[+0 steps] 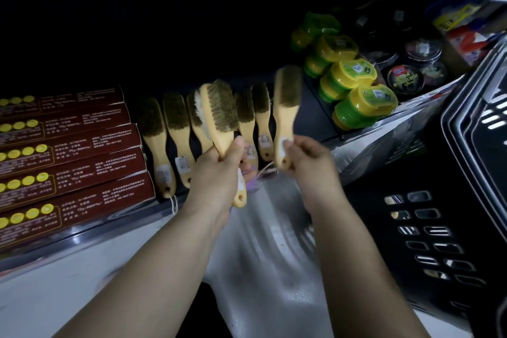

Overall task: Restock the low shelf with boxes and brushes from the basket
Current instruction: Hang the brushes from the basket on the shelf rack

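Head view: the left hand [219,170] is clenched round the handle of a pale wooden brush [219,110], and the right hand [304,159] pinches the handle of a second brush [286,101] between thumb and fingers. Both are held above the front edge of the low shelf [82,237], long axes running front to back — handles toward the person, bristle heads toward the shelf's dark back. The second brush is blurred.

Behind them a row of brushes [172,129] lies on the shelf the same way, each handle bearing a small white label too small to read. At the shelf's left end lie dark red boxes [82,151] with yellow dots and fine print, of which only "70g" is legible. Toward the right end sit green-and-yellow tubs [354,82] and black round tins [406,78]. The black slotted basket [439,228] is beside the shelf's right end, and a pale glossy floor [260,269] shows below the arms — the light is dim.
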{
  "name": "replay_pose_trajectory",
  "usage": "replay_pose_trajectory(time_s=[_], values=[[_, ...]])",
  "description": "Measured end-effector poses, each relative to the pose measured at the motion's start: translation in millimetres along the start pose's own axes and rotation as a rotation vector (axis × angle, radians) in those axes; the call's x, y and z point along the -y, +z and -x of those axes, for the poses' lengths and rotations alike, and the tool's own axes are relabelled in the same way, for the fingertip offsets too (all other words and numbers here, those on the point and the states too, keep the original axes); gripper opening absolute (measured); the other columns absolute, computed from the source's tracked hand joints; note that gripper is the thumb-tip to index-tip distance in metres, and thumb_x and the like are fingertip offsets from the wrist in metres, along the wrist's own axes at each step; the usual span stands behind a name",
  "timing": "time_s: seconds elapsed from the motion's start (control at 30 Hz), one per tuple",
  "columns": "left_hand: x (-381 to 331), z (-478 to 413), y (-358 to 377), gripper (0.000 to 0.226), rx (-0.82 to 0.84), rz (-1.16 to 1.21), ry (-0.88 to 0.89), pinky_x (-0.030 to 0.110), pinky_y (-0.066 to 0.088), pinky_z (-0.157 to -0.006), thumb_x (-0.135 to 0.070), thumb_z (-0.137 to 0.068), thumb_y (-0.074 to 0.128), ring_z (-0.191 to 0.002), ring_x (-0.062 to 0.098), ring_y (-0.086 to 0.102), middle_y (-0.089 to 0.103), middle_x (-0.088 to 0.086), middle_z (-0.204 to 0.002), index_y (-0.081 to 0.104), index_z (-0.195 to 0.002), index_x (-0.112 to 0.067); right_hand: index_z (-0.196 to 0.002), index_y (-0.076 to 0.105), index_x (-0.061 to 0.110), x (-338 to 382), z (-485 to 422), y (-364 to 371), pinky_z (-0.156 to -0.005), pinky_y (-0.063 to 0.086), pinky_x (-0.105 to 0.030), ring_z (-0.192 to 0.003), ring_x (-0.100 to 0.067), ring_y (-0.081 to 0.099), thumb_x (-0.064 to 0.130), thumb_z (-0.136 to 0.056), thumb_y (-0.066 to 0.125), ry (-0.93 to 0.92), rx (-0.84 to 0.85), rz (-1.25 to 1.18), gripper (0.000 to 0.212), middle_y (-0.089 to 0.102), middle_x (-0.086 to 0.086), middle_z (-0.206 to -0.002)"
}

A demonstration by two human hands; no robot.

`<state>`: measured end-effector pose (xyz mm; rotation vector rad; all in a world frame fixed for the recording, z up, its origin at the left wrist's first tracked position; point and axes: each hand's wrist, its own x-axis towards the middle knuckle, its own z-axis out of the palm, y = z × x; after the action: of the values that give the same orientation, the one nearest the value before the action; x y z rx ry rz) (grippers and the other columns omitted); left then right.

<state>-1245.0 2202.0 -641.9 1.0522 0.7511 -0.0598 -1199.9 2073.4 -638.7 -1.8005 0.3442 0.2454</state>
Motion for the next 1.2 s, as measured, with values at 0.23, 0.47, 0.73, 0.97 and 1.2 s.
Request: replay_pose_trajectory(time_s=[0.23,0.47,0.73,0.97,1.2], values=[[-5.0,-4.8,3.7,0.027,-0.043,-0.046,0.018,0.015,0.043,-0.035,-0.038,-0.097,0.045,-0.038,0.006,0.06,0.057,0.009,-0.074,0.057,-0.085,-0.016,-0.106,0.064,0.005,-5.0,-75.6,-10.9,-0.083,0.049,-0.039,-0.089,-0.027,0.061,0.021,-0.092,0.053,0.0,-0.289,0.402,0.024,0.067,-0.017,-0.104],[-4.5,-8.4,2.5,0.022,-0.025,-0.151,0.032,0.026,0.049,-0.05,-0.023,-0.091,0.043,-0.056,0.013,0.063,0.061,-0.004,-0.064,0.063,-0.082,-0.024,-0.107,0.065,0.014,-19.2,-83.9,-12.8,-0.095,0.045,-0.042,-0.107,-0.036,0.056,0.029,-0.094,0.046,0.033,-0.2,0.777,0.028,0.065,-0.015,-0.111],[1.8,-8.9,4.7,0.019,0.151,-0.267,0.151,0.031,0.055,-0.076,-0.02,-0.092,0.058,-0.079,0.012,0.068,0.072,-0.007,-0.079,0.066,-0.077,-0.03,-0.101,0.063,0.012,-25.0,-23.3,-12.2,-0.085,0.048,-0.036,-0.099,-0.028,0.058,0.017,-0.093,0.054,-0.281,-0.239,0.41,0.013,0.062,-0.012,-0.106],[5.0,-12.4,20.1,0.016,0.248,-0.333,0.208,0.018,0.054,-0.064,-0.02,-0.091,0.059,-0.074,0.005,0.069,0.073,-0.007,-0.082,0.07,-0.101,-0.015,-0.094,0.071,0.015,-21.6,26.2,-14.3,-0.061,0.05,-0.02,-0.071,-0.009,0.063,0.026,-0.089,0.059,-0.013,0.203,-0.101,0.017,0.072,-0.004,-0.084],[31.1,-27.7,32.3,0.056,0.187,-1.513,0.678,0.033,0.027,-0.096,-0.037,-0.081,0.063,-0.116,0.024,0.036,0.052,0.0,-0.126,0.045,-0.132,-0.021,-0.087,0.056,0.019,-10.1,-27.6,-37.8,-0.049,0.047,-0.022,-0.05,-0.009,0.06,0.019,-0.099,0.043,0.005,-0.236,-0.154,0.017,0.062,-0.004,-0.071]])
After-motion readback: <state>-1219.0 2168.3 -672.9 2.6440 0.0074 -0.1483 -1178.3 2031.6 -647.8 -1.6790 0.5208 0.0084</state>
